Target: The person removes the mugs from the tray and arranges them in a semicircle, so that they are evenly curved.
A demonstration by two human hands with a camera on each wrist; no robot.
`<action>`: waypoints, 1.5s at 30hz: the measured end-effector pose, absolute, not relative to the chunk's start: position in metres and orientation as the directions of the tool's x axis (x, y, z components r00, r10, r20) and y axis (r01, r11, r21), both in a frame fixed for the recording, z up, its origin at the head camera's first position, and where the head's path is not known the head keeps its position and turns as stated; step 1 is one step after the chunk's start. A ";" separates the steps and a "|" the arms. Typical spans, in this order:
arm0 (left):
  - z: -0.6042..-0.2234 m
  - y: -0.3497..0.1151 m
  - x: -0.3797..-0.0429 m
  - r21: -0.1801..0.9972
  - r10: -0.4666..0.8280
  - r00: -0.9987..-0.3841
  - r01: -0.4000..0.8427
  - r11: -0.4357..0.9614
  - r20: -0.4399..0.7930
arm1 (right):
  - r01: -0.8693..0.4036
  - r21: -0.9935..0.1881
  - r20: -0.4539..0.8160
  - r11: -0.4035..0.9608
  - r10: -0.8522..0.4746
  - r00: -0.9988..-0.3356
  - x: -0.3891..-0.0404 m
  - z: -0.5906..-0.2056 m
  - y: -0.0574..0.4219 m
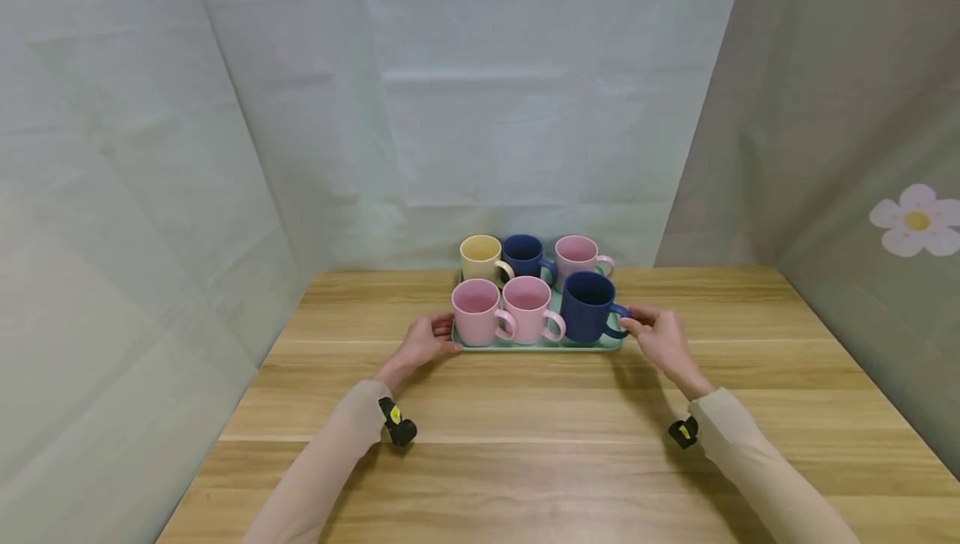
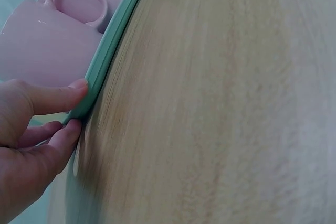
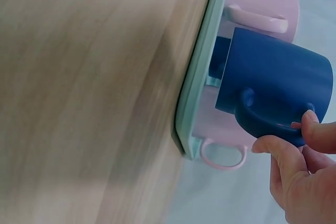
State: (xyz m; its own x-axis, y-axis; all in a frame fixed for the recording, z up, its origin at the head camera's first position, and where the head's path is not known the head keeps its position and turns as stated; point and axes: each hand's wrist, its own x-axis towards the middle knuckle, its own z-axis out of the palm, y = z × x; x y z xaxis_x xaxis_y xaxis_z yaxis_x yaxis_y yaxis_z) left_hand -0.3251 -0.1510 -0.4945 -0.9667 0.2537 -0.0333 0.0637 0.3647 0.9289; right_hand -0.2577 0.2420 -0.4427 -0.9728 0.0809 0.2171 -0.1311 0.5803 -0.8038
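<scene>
My left hand (image 1: 426, 341) grips the front left corner of a mint-green tray (image 1: 536, 350). In the left wrist view the thumb lies on the tray rim (image 2: 108, 45) with fingers beneath it. With thumb and fingers, my right hand (image 1: 663, 342) pinches the handle of a dark blue mug (image 1: 582, 321) at the tray's front right. The right wrist view shows this mug (image 3: 281, 74) upright, its base lifted over the tray. To its left, two pink mugs (image 1: 474, 323) stand side by side in the front row, handles pointing right.
Behind them on the tray are a yellow mug (image 1: 478, 267), a second dark blue mug (image 1: 521, 256) and another pink mug (image 1: 574, 256). The tray rests near the back edge of a wooden table (image 1: 525, 461). Pale cloth (image 1: 525, 111) hangs behind and at both sides.
</scene>
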 end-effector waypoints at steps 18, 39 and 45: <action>-0.491 -0.150 -0.323 0.919 0.236 -0.970 0.042 0.392 -0.057 | -0.131 -0.789 0.244 0.600 0.112 -0.963 -0.242 -0.429 0.248; -0.490 -0.148 -0.321 0.932 0.238 -0.970 0.037 0.360 -0.053 | -0.145 -0.780 0.240 0.609 0.076 -0.968 -0.226 -0.416 0.249; -0.490 -0.150 -0.322 0.933 0.242 -0.968 0.025 0.358 -0.067 | -0.169 -0.768 0.259 0.617 0.058 -0.964 -0.221 -0.413 0.247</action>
State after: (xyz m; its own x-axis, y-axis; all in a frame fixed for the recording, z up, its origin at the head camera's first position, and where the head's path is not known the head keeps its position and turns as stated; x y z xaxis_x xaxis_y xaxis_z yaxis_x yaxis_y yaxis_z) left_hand -0.3215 -0.1499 -0.4901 -0.9678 0.2425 -0.0670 0.0251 0.3580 0.9334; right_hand -0.2212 0.2473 -0.4127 -0.9642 0.0580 0.2586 -0.1689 0.6174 -0.7683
